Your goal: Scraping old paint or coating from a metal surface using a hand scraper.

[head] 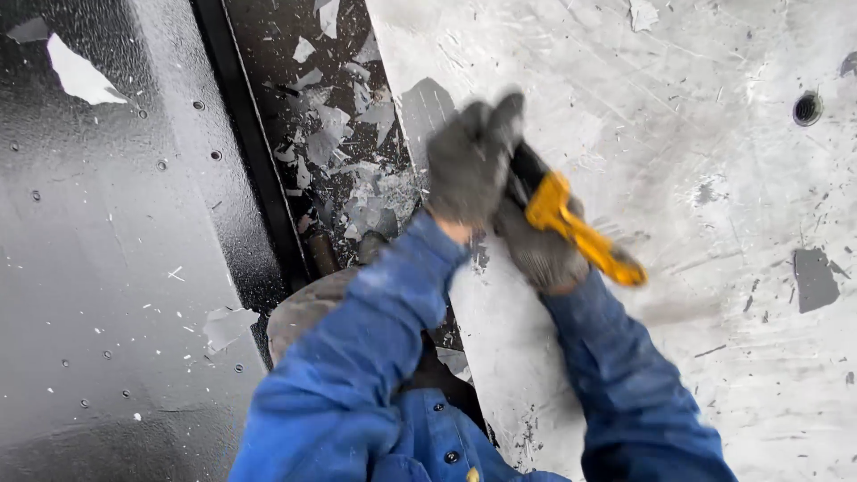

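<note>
Head view, looking down. Both gloved hands grip one scraper (571, 228) with a yellow and black handle, held against a scraped, light grey metal panel (678, 161). The left hand (471, 161), in a grey work glove, is clamped around the black upper end of the tool; the right hand (540, 252), likewise gloved, is wrapped tight on the handle just below it, the two hands touching. Blue sleeves (375, 357) run from the lower edge of the picture up to both wrists.

The scraper's long axis lies on a diagonal, from upper left to lower right. The yellow tail end points to the lower right and juts past the right hand; the working end points to the upper left and is hidden under the left glove, so its blade cannot be seen. The tool is blurred.

To the right and above the hands, the panel is open and bare apart from a few dark paint patches (814, 278) and a small round hole (807, 108) near the upper right corner. The panel's left edge runs just beside the left hand. Beyond it lies a dark strip strewn with loose paint flakes (344, 147), bordered by a black rail (254, 152). Further left is a glossy black surface (98, 268) dotted with rivets, with a pale flake (80, 76) lying near its upper edge.
</note>
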